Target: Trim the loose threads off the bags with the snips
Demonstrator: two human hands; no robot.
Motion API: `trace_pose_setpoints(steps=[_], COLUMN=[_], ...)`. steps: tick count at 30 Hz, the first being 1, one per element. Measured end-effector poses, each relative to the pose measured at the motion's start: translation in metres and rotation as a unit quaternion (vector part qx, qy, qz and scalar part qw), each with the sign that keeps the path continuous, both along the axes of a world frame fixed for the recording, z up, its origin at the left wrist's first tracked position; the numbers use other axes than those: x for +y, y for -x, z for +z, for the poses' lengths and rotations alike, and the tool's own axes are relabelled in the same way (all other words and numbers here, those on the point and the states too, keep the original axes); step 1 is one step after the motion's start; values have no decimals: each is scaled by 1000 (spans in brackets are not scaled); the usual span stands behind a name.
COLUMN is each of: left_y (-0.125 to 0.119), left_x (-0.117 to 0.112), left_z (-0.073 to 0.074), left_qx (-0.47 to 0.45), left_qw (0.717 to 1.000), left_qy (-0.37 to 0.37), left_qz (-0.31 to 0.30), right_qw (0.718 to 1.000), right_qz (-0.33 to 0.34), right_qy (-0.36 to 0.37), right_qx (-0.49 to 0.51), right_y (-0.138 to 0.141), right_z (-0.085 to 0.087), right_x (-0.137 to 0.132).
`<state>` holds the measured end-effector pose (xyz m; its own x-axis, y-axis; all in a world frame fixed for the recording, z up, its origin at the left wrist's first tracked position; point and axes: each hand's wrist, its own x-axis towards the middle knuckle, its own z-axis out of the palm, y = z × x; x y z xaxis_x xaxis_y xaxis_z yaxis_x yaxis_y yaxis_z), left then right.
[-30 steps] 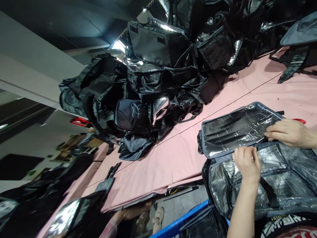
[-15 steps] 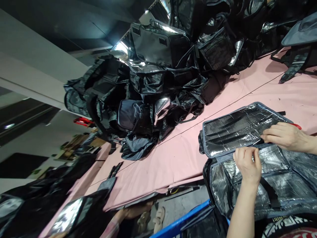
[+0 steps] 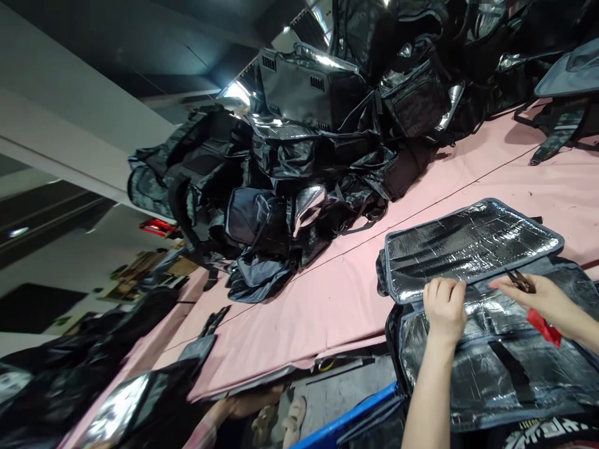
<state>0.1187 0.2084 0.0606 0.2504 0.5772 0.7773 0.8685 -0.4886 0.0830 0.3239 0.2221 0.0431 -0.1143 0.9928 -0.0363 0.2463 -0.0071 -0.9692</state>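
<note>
The silver-lined bag (image 3: 482, 390) is lying open at the lower right of the head view, close against the wearer's body, with its lid flap (image 3: 472, 246) folding back onto the pink-covered table (image 3: 341, 299). The left hand (image 3: 444, 308) is pinching the seam where the flap is meeting the bag, its fingers curling closely together over the edge. The right hand (image 3: 543, 299) is holding a small dark tool (image 3: 520, 282), whose tip is pointing toward the same seam, just beside the left hand; a strip of red cloth (image 3: 543, 327) is hanging below its palm. Inside the bag, a black strap (image 3: 512, 368) is crossing the shiny lining. A blue bar (image 3: 349, 415) is running just to the left of the bag, below the table edge. Farther back, a large heap of black bags (image 3: 304, 149) is covering the far part of the table, and a grey panel (image 3: 568, 72) is showing at the upper right. At the bottom, a bare limb (image 3: 229, 411) of another person is extending under the table edge, near a pair of pale sandals (image 3: 294, 418).
</note>
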Motion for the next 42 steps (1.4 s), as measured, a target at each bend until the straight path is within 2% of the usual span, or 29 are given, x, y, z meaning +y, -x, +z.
trace_pose_setpoints(steps=[4, 7, 9, 11, 12, 13, 14, 16, 17, 18, 19, 20, 22, 26, 29, 31, 33, 39, 42], left_y=[-11, -19, -26, -33, -38, -42, -45, -51, -54, -56, -58, -59, -62, -66, -67, -68, -68, -68, -67], left_x=[-17, -27, -35, -44, -48, -51, -53, -50, -47, -43, -38, -34, -28, -26, -28, -30, -30, -32, -32], left_z=[-3, -3, -5, -8, -9, -10, -10, -8, -7, -5, -3, -1, 1, 1, 1, 1, 0, -4, -5], left_qx=[-21, -54, -114, -216, -286, -369, -456, -605, -656, -691, -713, -725, -735, -738, -738, -735, -733, -730, -730], left_qw=[999, 997, 992, 976, 956, 917, 856, 699, 630, 580, 550, 535, 525, 538, 541, 543, 548, 553, 554], left_qy=[-36, -51, -51, 4, 68, 152, 243, 380, 414, 430, 435, 435, 430, 406, 403, 405, 403, 402, 400], left_qz=[7, 27, 28, 14, 11, 15, 22, 31, 29, 23, 14, 8, 7, 16, 18, 20, 24, 16, 10], right_qw=[987, 976, 971, 969, 968, 968, 967, 967, 968, 969, 970, 972, 976, 989, 1000, 993, 982, 972, 971], right_qz=[-23, -32, -37, -44, -48, -49, -50, -47, -45, -45, -45, -47, -49, -9, 4, -7, -16, -11, -21], right_qy=[104, 130, 135, 136, 136, 135, 134, 132, 130, 128, 126, 123, 115, 88, 18, -32, -64, -123, -141], right_qx=[117, 171, 192, 203, 206, 208, 210, 211, 210, 207, 202, 196, 176, 121, -10, -114, -178, -201, -192], right_y=[15, 17, 17, 18, 18, 18, 18, 19, 19, 19, 19, 19, 17, 3, -14, -22, -26, -20, -20], right_z=[-2, -2, -4, -8, -10, -12, -15, -19, -21, -22, -22, -22, -19, -9, -7, -7, -7, 0, -5], right_x=[-7, -10, -11, -11, -11, -11, -11, -13, -13, -13, -13, -13, -13, -21, -34, -41, -44, -40, -40])
